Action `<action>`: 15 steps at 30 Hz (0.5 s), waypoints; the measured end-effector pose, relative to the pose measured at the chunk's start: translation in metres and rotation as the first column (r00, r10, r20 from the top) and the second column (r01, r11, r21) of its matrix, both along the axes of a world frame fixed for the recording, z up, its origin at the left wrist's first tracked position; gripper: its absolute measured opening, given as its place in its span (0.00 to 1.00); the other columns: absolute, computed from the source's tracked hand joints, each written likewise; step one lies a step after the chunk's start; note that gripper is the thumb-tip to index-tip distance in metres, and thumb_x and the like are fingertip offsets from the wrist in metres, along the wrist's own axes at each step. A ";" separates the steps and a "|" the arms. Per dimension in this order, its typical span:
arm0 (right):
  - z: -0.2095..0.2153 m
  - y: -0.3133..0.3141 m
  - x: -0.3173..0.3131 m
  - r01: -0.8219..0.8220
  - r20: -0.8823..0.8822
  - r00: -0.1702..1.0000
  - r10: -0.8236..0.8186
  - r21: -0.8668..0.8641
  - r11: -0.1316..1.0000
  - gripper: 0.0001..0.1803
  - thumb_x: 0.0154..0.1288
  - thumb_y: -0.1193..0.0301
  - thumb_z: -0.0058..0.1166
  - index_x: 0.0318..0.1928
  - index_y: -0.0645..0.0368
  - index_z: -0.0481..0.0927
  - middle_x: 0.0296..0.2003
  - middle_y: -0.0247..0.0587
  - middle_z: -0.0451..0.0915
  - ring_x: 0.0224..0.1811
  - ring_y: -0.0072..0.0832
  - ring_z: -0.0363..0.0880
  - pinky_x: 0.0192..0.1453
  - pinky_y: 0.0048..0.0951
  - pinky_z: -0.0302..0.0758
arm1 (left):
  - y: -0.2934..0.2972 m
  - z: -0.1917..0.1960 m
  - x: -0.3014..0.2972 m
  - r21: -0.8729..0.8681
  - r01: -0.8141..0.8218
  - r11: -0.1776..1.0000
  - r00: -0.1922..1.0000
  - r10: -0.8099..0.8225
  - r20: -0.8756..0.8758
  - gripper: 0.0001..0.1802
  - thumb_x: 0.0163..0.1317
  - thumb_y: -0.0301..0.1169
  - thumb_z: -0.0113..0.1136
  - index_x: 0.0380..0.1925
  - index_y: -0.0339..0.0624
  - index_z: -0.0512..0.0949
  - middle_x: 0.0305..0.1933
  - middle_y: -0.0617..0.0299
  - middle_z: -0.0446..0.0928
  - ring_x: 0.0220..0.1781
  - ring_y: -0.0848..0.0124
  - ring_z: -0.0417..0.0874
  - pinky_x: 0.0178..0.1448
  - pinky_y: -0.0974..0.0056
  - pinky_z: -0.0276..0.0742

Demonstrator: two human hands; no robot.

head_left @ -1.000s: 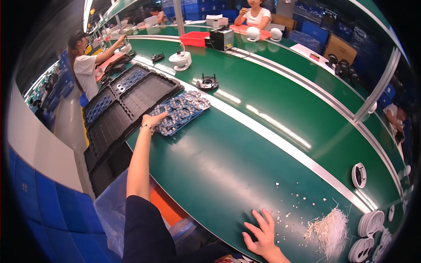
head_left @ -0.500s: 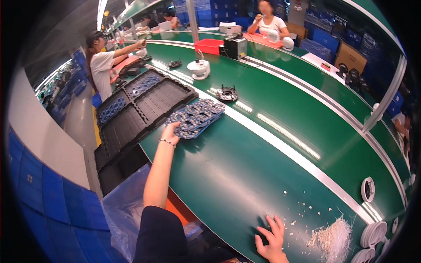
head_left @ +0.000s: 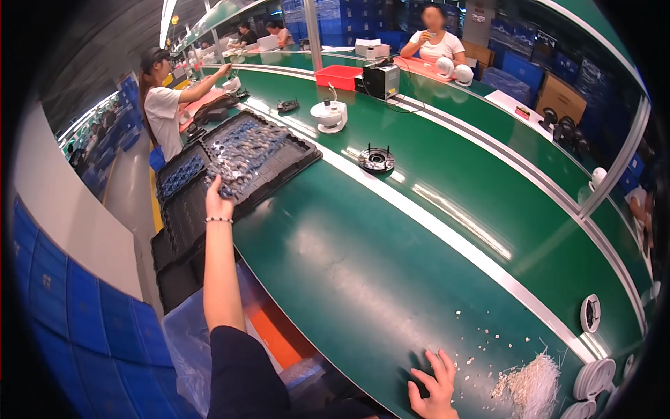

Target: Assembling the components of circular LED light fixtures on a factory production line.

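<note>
My left hand (head_left: 219, 200) grips the near end of a blue circuit board panel (head_left: 246, 155), which is smeared by motion. It hangs over the far right compartment of a black plastic tray (head_left: 187, 218) at the table's left end. More blue boards (head_left: 181, 176) lie in the tray's left compartment. My right hand (head_left: 434, 388) rests over the green tabletop (head_left: 335, 272) near the front edge, fingers spread, holding nothing. Beside it are loose small white bits and a heap of small white parts and thin clear strips (head_left: 536, 383).
A black round base (head_left: 377, 160) and a white device (head_left: 328, 116) stand on the green belt beyond the white rail. White round parts (head_left: 594, 377) are stacked at the right edge. A co-worker (head_left: 162, 105) works at far left. A clear plastic bag (head_left: 183, 342) hangs below the table's left edge.
My left hand has carried the circuit board panel leftward from above the table to over the black tray. My right hand has hardly moved.
</note>
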State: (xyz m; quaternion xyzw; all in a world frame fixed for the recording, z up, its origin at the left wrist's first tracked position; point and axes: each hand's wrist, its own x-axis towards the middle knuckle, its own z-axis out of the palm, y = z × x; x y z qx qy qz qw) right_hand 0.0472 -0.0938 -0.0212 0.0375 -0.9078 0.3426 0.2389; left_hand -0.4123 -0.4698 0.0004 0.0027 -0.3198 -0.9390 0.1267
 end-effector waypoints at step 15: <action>-0.013 -0.040 0.013 -0.460 0.220 0.872 0.436 0.068 0.885 0.17 0.49 0.67 0.54 0.41 0.61 0.75 0.54 0.49 0.65 0.59 0.46 0.59 0.62 0.48 0.55 | -0.072 0.007 -0.038 0.129 -0.321 0.938 0.947 0.323 0.009 0.18 0.61 0.32 0.49 0.49 0.34 0.66 0.52 0.53 0.69 0.52 0.60 0.71 0.58 0.56 0.68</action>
